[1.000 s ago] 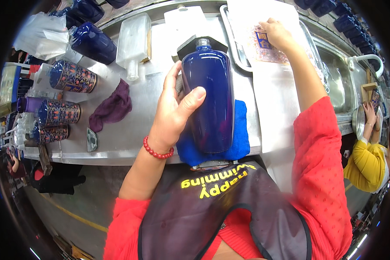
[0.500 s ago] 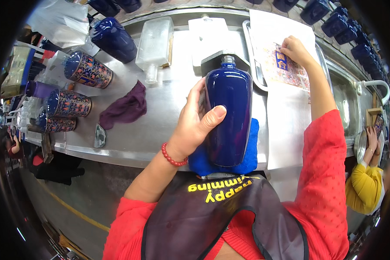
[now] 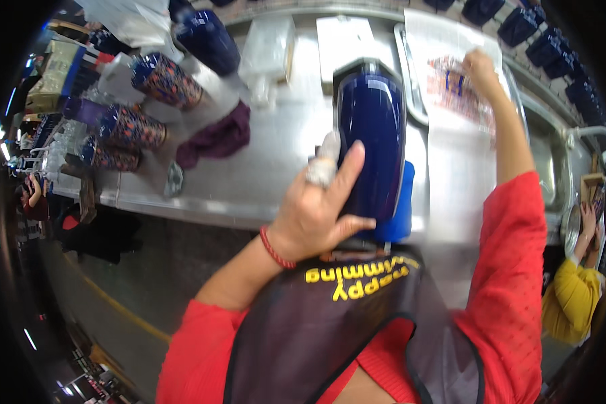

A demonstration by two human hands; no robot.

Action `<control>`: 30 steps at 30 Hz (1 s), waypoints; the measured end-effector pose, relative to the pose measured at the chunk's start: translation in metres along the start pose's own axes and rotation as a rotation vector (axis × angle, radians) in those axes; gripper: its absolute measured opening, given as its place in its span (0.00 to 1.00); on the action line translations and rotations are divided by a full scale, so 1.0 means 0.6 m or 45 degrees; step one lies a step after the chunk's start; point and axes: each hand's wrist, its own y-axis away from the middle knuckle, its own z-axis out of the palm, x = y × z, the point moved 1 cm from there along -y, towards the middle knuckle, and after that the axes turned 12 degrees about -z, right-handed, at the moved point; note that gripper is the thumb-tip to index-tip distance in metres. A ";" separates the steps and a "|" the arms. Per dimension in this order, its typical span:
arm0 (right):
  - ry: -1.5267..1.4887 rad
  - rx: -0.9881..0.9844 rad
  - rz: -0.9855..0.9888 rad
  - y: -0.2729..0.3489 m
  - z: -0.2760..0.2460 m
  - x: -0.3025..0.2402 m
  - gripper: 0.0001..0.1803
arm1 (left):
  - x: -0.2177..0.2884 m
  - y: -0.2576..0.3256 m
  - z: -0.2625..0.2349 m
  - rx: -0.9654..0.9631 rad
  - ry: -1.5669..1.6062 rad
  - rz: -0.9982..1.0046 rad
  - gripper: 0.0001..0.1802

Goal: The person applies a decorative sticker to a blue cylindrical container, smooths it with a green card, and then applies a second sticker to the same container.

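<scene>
A tall glossy dark blue vase (image 3: 372, 135) lies on a blue cloth pad (image 3: 400, 205) at the near edge of a steel workbench (image 3: 276, 168). My left hand (image 3: 320, 209) grips its left side, thumb across the body, fingers wrapped in white tape. My right hand (image 3: 481, 67) reaches far out and touches a patterned decal sheet (image 3: 451, 84) lying on a white tray (image 3: 438, 40). I cannot tell whether the fingers pinch the sheet.
Three decorated floral vases (image 3: 165, 79) lie at the bench's left, with a plain blue vase (image 3: 209, 40) behind them. A purple rag (image 3: 215, 138) lies mid-bench. Several dark blue pieces (image 3: 539, 34) line the far right. Another person in yellow (image 3: 572, 296) works at right.
The view has shifted, so the bench sits lower right in the picture. My left hand keeps its grip on the vase. My right hand stays on the decal sheet.
</scene>
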 end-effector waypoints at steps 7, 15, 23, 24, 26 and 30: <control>0.125 0.143 -0.132 -0.001 -0.095 0.016 0.11 | 0.009 -0.022 -0.033 0.073 0.291 -0.022 0.52; 0.188 0.091 0.034 -0.009 -0.235 -0.098 0.11 | 0.025 -0.020 -0.052 0.093 0.361 -0.140 0.49; 0.178 0.114 -0.141 -0.028 -0.311 -0.139 0.11 | 0.012 0.000 -0.047 0.077 0.351 -0.240 0.47; 0.175 0.086 -0.125 -0.030 -0.323 -0.148 0.11 | 0.008 0.007 -0.039 0.092 0.413 -0.304 0.46; 0.204 0.100 -0.186 -0.035 -0.349 -0.175 0.11 | -0.001 0.023 -0.016 0.094 0.540 -0.325 0.45; 0.135 0.045 -0.175 -0.033 -0.402 -0.236 0.10 | -0.018 0.045 0.030 0.149 0.038 -0.138 0.43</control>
